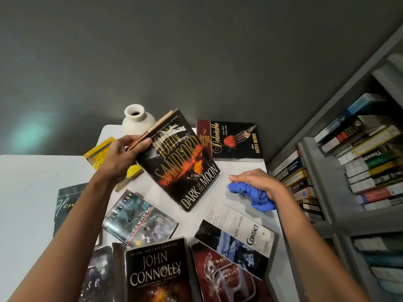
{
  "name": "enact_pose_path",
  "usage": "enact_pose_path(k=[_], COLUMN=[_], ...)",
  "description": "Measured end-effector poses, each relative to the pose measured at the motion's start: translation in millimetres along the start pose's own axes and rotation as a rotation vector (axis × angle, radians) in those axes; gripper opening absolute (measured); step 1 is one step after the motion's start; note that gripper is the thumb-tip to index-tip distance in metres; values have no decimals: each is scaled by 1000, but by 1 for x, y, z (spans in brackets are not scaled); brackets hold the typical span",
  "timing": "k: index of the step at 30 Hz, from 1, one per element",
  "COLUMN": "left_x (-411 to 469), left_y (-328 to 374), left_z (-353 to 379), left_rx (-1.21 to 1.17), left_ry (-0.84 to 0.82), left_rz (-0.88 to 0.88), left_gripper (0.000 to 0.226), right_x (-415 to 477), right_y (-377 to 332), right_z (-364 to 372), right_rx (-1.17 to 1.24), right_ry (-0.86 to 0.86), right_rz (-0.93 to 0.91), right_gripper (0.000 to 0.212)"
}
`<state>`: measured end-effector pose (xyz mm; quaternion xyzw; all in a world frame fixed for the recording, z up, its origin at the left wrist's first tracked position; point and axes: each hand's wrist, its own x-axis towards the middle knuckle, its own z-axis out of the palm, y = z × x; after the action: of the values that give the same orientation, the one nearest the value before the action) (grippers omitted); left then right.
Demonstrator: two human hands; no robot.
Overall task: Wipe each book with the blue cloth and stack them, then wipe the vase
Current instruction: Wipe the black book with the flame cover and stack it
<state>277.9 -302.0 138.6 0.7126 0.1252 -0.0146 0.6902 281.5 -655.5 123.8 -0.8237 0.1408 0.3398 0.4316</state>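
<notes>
The left hand [122, 155] grips the upper corner of a black paperback titled "Dark of the Moon" [181, 162], fingers curled behind it and the thumb pressed on the front cover. The book is tilted, with its top end raised and its bottom end low near the white surface [32, 192]; whether that end touches cannot be told. The right hand [259, 182] lies palm down just right of the book. Its fingers are closed loosely round a bunched blue cloth [255, 195], which rests on the surface and sticks out below the palm.

Behind the left hand stands a cream ceramic vase [137, 118] at the far edge, upright with its mouth open, partly hidden by the raised book. A yellow paperback [102, 153] lies under the left wrist. A dark book with a strawberry on a fork [231, 140] lies flat at the far right corner.

Nearer the person, more books lie spread flat: a bluish "Neverwhere" paperback [139, 219], a black-and-white "Contact" paperback [237, 234] overlapping a dark red book [224, 277], a black John Connolly paperback [157, 273], and a dark green book [67, 203] under the left forearm. To the right stands a grey bookshelf [322, 192] packed with books.
</notes>
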Motion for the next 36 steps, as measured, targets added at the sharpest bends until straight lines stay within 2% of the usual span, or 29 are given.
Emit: enact_pose_path(k=[3, 6, 9, 14, 16, 17, 22, 23, 24, 25, 26, 29, 31, 33, 35, 36], left_x=[-14, -30, -51, -83, -95, -102, -124, -127, -128, -129, -132, -141, -147, -152, -155, -155], left_y=[14, 24, 29, 15, 8, 8, 8, 9, 7, 4, 2, -2, -5, -7, -7, -7], left_z=[-1, -6, -8, -9, -9, -9, -3, -1, 1, 4, 9, 25, 34, 39, 40, 40], left_rx=[-80, -170, -328, -490, -533, -550, -583, -621, -649, -648, -627, -556, -557, -565, -559, -551], left_ry=[56, 71, 63, -28, -78, -107, -259, -273, -274, -258, -231, -128, -98, -81, -70, -62], left_rz=[50, 57, -17, -153, -200, -222, -375, -404, -425, -446, -448, -390, -378, -349, -327, -319], left_gripper=[6, 11, 17, 44, 62, 60, 21, 25, 50, 75, 82, 61, 59, 58, 59, 60], right_x=[-6, -16, -29, -59, -71, -75, -96, -98, -101, -104, -110, -118, -122, -126, -130, -131], right_y=[-19, -34, -36, -27, -24, -22, -13, -11, -10, -9, -10, -10, -12, -14, -15, -15], right_z=[16, 28, 30, 14, 9, 8, -1, -2, -3, -3, -2, -1, 0, -1, -2, -2], right_rx=[93, 242, 407, 641, 625, 607, 414, 361, 316, 285, 262, 278, 311, 361, 369, 366], right_ry=[10, -44, -117, -146, -123, -98, 5, 19, 26, 35, 42, 82, 96, 132, 259, 366], right_rz=[-29, 8, 1, -66, -100, -119, -142, -153, -164, -173, -188, -210, -227, -240, -284, -317], right_gripper=[50, 54, 61, 34, 31, 35, 56, 63, 66, 61, 54, 57, 55, 43, 26, 25])
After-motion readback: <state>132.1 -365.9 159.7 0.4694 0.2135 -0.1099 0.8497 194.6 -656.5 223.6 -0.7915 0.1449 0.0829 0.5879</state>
